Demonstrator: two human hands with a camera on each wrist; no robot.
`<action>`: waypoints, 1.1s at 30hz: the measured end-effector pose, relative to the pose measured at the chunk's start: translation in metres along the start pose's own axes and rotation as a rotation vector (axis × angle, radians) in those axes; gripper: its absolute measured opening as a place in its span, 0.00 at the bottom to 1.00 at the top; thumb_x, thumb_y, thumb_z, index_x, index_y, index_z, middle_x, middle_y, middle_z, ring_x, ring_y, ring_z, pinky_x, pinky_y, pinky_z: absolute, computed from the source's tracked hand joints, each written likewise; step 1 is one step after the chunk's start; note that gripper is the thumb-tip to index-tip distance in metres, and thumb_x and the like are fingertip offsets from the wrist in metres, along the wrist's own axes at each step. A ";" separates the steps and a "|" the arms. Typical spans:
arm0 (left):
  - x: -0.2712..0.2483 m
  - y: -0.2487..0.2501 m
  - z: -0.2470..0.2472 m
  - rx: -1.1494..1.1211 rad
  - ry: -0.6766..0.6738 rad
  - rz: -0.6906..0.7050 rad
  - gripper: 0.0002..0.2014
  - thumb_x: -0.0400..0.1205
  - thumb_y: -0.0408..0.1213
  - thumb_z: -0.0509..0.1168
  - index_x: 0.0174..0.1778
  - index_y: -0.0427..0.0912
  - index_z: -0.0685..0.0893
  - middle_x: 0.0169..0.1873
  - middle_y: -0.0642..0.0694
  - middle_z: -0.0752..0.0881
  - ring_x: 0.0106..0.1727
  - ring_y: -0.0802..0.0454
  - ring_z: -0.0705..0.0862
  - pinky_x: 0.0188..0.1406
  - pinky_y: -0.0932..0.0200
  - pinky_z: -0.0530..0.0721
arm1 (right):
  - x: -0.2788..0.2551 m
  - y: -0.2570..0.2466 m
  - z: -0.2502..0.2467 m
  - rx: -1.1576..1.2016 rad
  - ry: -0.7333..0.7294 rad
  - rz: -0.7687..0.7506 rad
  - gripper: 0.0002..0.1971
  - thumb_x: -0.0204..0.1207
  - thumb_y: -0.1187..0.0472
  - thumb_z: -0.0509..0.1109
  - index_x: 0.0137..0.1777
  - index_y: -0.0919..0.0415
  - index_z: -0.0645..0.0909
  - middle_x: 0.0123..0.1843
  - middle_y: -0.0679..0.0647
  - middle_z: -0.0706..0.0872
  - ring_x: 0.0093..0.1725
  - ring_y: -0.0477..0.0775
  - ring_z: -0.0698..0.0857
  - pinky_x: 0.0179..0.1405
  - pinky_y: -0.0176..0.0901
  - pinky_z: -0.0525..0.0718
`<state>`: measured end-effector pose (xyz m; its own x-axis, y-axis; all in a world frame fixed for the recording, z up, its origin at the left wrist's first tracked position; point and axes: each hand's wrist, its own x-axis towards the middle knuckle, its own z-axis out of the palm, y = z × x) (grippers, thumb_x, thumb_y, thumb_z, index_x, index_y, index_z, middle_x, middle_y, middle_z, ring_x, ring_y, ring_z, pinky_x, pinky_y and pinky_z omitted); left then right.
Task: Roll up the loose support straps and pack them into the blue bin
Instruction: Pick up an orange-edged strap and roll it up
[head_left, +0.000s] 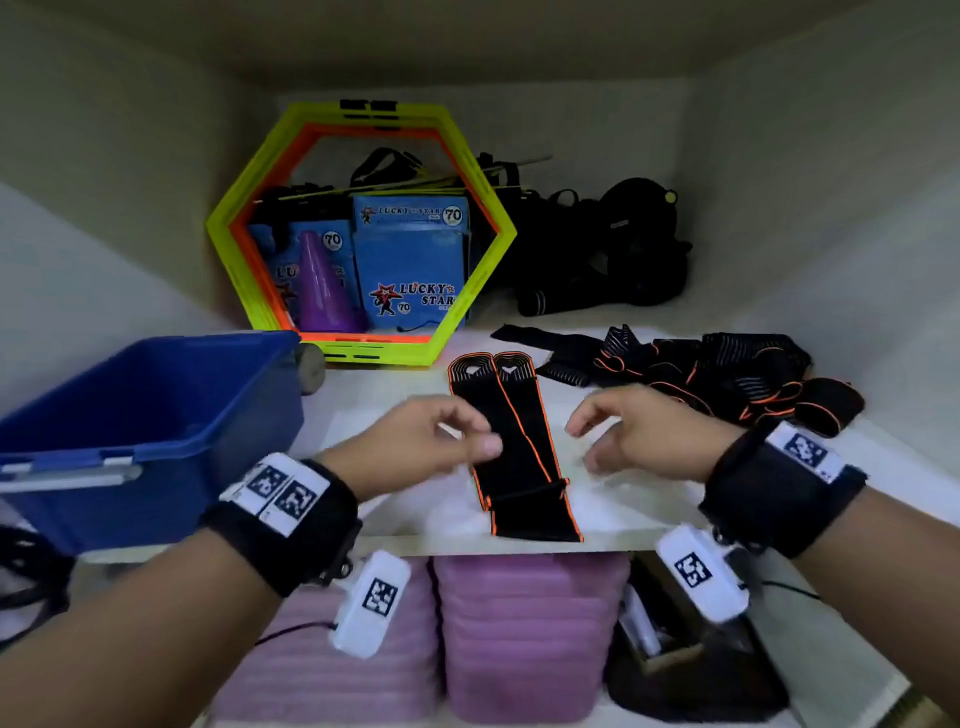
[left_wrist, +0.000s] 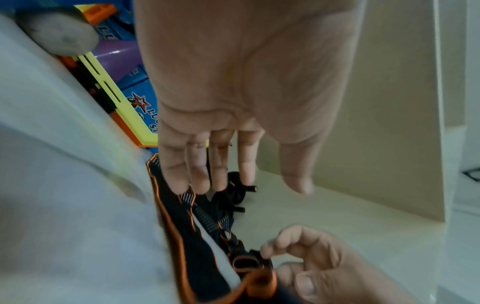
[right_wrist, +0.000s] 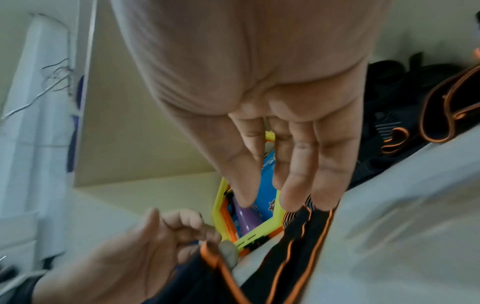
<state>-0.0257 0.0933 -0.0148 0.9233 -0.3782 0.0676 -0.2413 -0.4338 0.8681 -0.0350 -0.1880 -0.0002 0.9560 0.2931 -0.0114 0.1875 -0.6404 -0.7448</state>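
A black support strap (head_left: 519, 447) with orange trim lies flat and lengthwise on the white shelf (head_left: 415, 535), its near end at the front edge. My left hand (head_left: 467, 431) hovers over the strap's left edge. In the left wrist view its fingers (left_wrist: 202, 174) are straight, the thumb is apart, and nothing lies between them. My right hand (head_left: 587, 441) floats just right of the strap, fingers relaxed and empty, as the right wrist view (right_wrist: 275, 185) confirms. The blue bin (head_left: 171, 499) stands at the left. A heap of loose straps (head_left: 727, 374) lies at the right.
Yellow and orange hexagon rings (head_left: 363, 353) lean at the back with blue packets (head_left: 410, 270) and a purple cone (head_left: 322, 291) inside. Black gear (head_left: 613, 249) fills the back right corner. A grey roll (head_left: 310, 368) sits behind the bin. Purple mats (head_left: 530, 623) sit below the shelf.
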 end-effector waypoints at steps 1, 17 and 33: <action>0.012 -0.002 -0.006 -0.052 0.060 -0.028 0.19 0.69 0.57 0.78 0.45 0.46 0.88 0.38 0.45 0.87 0.38 0.48 0.82 0.39 0.50 0.81 | 0.006 -0.003 -0.004 0.061 0.036 0.018 0.13 0.71 0.72 0.79 0.52 0.60 0.85 0.48 0.51 0.89 0.40 0.50 0.90 0.45 0.47 0.91; 0.136 -0.025 -0.022 0.086 0.220 -0.284 0.13 0.86 0.47 0.64 0.43 0.41 0.72 0.29 0.44 0.66 0.30 0.45 0.68 0.37 0.53 0.77 | 0.140 0.002 -0.004 0.207 0.110 0.419 0.09 0.84 0.68 0.63 0.62 0.68 0.77 0.47 0.64 0.81 0.34 0.58 0.84 0.47 0.60 0.88; 0.185 -0.023 -0.012 -0.024 0.329 -0.482 0.21 0.82 0.55 0.62 0.55 0.38 0.81 0.35 0.43 0.78 0.40 0.42 0.77 0.46 0.51 0.81 | 0.196 0.012 -0.001 -0.040 -0.095 0.239 0.15 0.81 0.59 0.68 0.62 0.68 0.84 0.53 0.62 0.88 0.50 0.59 0.90 0.54 0.47 0.87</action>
<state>0.1538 0.0432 -0.0166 0.9725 0.1326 -0.1916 0.2320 -0.4740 0.8494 0.1552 -0.1388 -0.0107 0.9490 0.1945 -0.2482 -0.0305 -0.7268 -0.6862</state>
